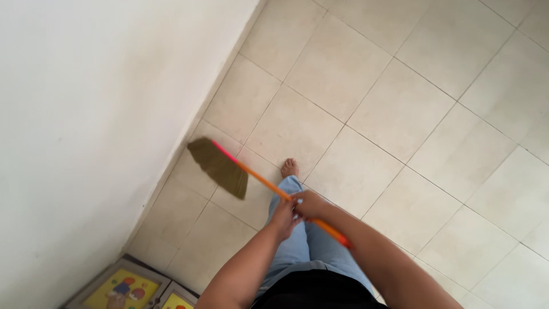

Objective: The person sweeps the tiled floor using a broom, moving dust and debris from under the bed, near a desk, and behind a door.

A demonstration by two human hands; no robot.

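Broom head [220,167]: blurred, bristles indistinct.
Colourful boxes [123,286]: cut off at bottom edge.
Other foot: hidden.

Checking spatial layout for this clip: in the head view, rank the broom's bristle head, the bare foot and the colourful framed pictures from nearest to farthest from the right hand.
From the right hand on the orange broom handle:
1. Bare foot, just above the hand on the beige tiled floor.
2. Olive-brown bristle head, to the left by the white wall.
3. Colourful framed pictures, at the bottom-left corner.
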